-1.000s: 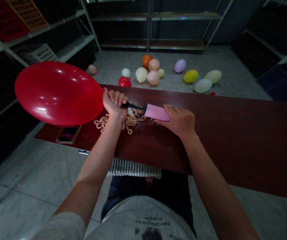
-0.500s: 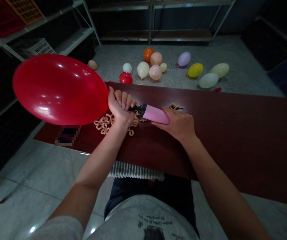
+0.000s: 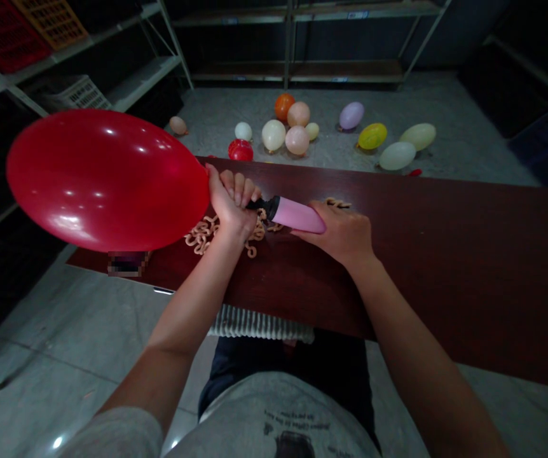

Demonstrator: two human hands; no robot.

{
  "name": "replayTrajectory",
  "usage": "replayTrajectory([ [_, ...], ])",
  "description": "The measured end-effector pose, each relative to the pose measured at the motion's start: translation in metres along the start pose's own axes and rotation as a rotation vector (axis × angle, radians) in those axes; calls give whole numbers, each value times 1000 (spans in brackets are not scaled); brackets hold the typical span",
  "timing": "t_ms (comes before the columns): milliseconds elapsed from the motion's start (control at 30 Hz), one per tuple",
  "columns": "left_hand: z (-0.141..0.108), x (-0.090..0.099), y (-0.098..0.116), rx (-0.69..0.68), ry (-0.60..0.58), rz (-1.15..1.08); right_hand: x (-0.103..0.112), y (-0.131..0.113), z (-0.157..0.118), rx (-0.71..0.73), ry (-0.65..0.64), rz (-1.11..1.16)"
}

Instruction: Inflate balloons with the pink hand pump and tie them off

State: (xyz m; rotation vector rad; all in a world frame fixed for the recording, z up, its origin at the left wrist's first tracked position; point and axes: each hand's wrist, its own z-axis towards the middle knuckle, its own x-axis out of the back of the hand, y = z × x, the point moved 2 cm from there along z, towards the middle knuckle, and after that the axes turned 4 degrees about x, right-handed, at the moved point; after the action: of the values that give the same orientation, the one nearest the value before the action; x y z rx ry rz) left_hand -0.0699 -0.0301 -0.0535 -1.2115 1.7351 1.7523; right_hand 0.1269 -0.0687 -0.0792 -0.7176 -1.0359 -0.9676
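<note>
A large inflated red balloon (image 3: 107, 181) stretches out to the left, its neck gathered in my left hand (image 3: 233, 203). That hand is closed round the balloon's neck and the black nozzle end of a balloon pump, so the joint between them is hidden. My right hand (image 3: 343, 232) grips the pink body of the balloon pump (image 3: 300, 215) from the right. Beneath my left hand, on the dark red-brown table (image 3: 426, 254), lies a pile of uninflated tan balloons (image 3: 202, 234). A few more tan ones (image 3: 337, 203) lie behind my right hand.
A pixelated, dark flat object (image 3: 128, 263) rests near the table's left end, partly below the balloon. Several small balloons, including an orange one (image 3: 284, 107) and a yellow one (image 3: 372, 136), are on the floor beyond. Metal shelves (image 3: 345, 71) stand behind, crates (image 3: 86, 93) at left.
The red balloon has grown larger, reaching farther left and lower, covering more of the dark object. Both hands keep their grips, and the pump has barely shifted.
</note>
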Motion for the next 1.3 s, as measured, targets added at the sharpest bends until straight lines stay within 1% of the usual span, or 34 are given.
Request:
replayTrajectory([
  [200, 6, -2, 7, -14, -15, -45, -1, 15, -1, 45, 49, -47],
  [333, 10, 1, 16, -24, -68, -133, 0, 27, -5, 68, 100, -103],
  [467, 14, 6, 22, -55, -125, -198, 4, 37, -8, 65, 102, -137],
  [600, 13, 6, 23, -62, -122, -194, 6, 41, -12, 72, 95, -129],
  [733, 10, 5, 23, -62, -112, -177, 7, 36, -13, 75, 93, -72],
  [867, 7, 4, 22, -59, -110, -163, 7, 25, -11, 72, 38, -37],
  [1033, -3, -3, 10, -1, -128, -161, 3, 7, -6, 16, 24, -6],
  [1133, -8, -7, 2, 48, -124, -144, -2, -2, -4, 10, 14, -1],
  [1300, -7, -8, 0, 64, -132, -131, -9, -3, -5, 20, 37, 18],
])
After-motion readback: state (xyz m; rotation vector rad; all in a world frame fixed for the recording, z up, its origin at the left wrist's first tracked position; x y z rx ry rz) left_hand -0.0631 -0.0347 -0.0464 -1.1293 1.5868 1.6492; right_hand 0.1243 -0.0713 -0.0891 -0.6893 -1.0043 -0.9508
